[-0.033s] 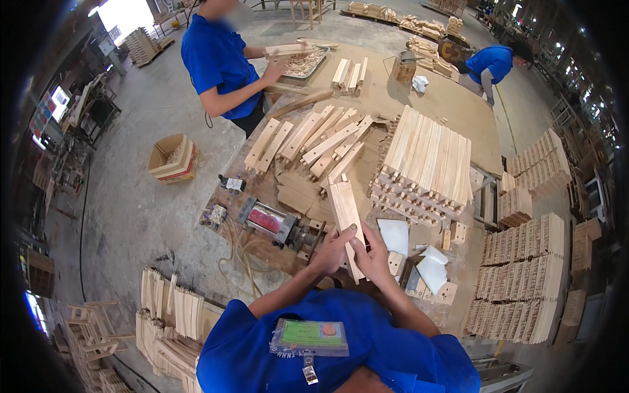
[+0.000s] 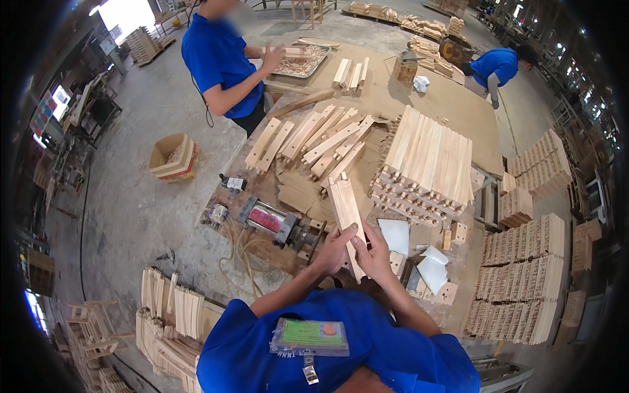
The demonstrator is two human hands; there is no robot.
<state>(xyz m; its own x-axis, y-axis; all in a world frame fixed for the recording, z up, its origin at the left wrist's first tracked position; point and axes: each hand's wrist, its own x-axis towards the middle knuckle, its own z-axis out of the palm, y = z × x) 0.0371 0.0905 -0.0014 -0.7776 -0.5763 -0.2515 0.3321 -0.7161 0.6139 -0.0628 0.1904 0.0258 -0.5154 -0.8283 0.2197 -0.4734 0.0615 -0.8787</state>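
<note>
My left hand (image 2: 333, 251) and my right hand (image 2: 372, 253) both grip a pale wooden piece (image 2: 346, 208) in front of my chest. It slants from upper left to lower right, and small tenons show at its far end. My thumbs lie on its broad face, near its lower half. Just beyond it, loose wooden pieces (image 2: 303, 134) lie in a heap on brown cardboard, some with drilled holes. To the right of my hands stands a layered stack of pieces (image 2: 426, 147) with dowel-like ends facing me.
A clamp with a red cylinder (image 2: 265, 217) and hoses sits left of my hands. White sheets (image 2: 394, 236) lie at right. Across the bench a co-worker (image 2: 223, 65) handles wood over a tray of dowels (image 2: 303, 65). Stacked pieces (image 2: 517, 281) stand at far right.
The co-worker's hand by the tray has lifted and shifted. The person at far right has moved slightly right. My hands and the wooden piece look almost the same.
</note>
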